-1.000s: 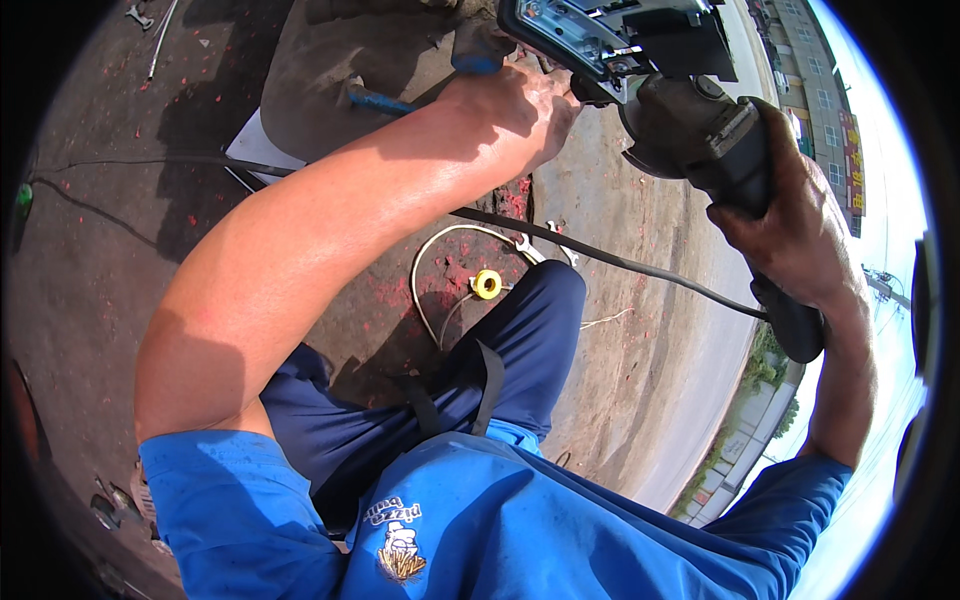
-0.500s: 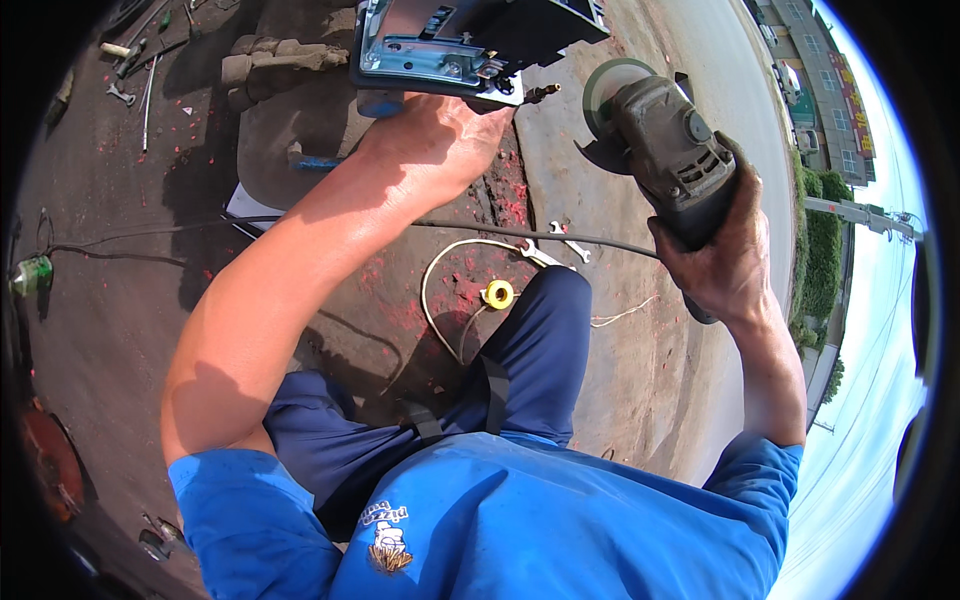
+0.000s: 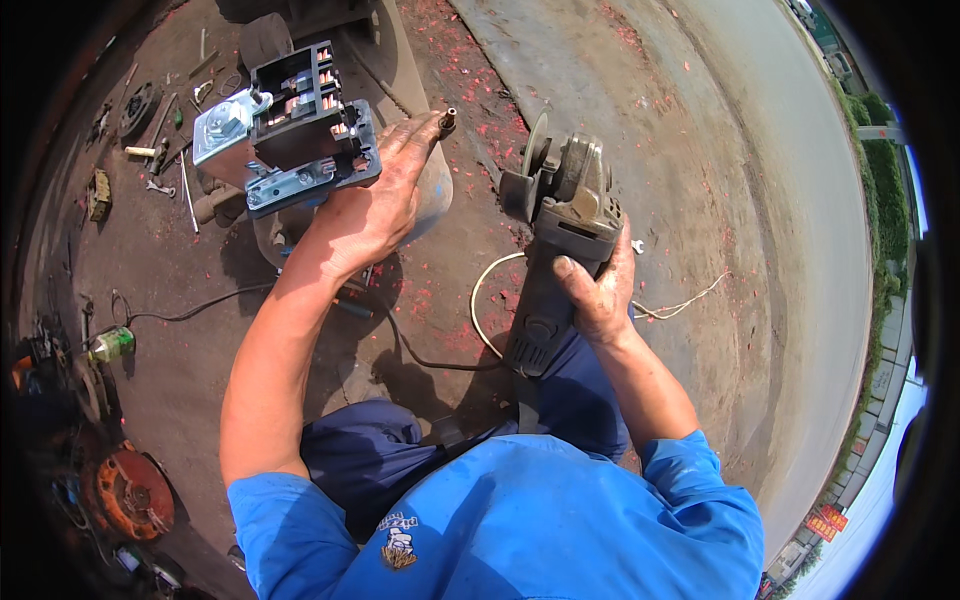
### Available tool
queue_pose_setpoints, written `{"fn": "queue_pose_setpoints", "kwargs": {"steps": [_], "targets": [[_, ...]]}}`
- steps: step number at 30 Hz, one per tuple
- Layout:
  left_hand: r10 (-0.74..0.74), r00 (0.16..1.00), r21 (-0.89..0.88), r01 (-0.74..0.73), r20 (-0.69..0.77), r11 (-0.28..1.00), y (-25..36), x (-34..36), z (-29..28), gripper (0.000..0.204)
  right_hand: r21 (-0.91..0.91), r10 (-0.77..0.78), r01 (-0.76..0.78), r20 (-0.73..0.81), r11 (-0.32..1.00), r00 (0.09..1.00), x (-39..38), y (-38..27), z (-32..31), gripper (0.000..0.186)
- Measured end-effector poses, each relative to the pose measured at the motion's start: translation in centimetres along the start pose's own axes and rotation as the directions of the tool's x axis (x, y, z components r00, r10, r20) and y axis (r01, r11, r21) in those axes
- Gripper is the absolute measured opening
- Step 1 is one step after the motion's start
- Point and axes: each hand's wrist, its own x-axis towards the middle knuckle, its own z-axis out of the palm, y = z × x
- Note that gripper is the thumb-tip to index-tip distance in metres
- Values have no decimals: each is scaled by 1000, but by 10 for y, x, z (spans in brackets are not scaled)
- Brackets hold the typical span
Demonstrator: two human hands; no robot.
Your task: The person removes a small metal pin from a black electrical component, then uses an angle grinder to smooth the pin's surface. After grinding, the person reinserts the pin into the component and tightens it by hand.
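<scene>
My left hand point(image 3: 365, 220) grips a boxy electrical unit point(image 3: 300, 115) by its near right side. The unit has an open black housing with copper-coloured contacts and shiny metal plates. Beside my left fingertips a short brass-tipped stud point(image 3: 448, 120) sticks up; its join to the unit is hidden. In my right hand point(image 3: 605, 300) is a dusty dark angle grinder point(image 3: 560, 240), fingers wrapped around its body. Its thin cutting disc point(image 3: 536, 142) points away from me, to the right of the unit and apart from it. The disc's motion cannot be made out.
A dark cable point(image 3: 420, 358) runs from the grinder across the ground to the left. A pale cord point(image 3: 475, 290) loops near my knees. Scattered tools, a wrench point(image 3: 160, 188) among them, lie far left. An orange-red round part point(image 3: 135, 492) sits at lower left.
The electrical unit has moved left and tipped, showing its open contact side. The grinder has come down and left, its disc now seen nearly edge-on. My view has shifted too.
</scene>
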Motion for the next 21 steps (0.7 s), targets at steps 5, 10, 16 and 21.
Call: {"fn": "queue_pose_setpoints", "kwargs": {"steps": [5,10,16,21], "targets": [[-22,997,-95,30,78,995,16,13,-10,72,-75,-159,160,25,984,987,12,27,14,88],[-27,999,-42,28,30,999,24,15,-9,64,-229,-349,352,52,908,936,29,31,16,89],[-29,999,-63,31,35,998,21,15,-6,68,-265,-398,408,95,874,913,44,27,18,89],[-21,998,-109,28,65,994,19,18,-7,73,-352,-411,414,88,840,908,46,23,18,89]]}}
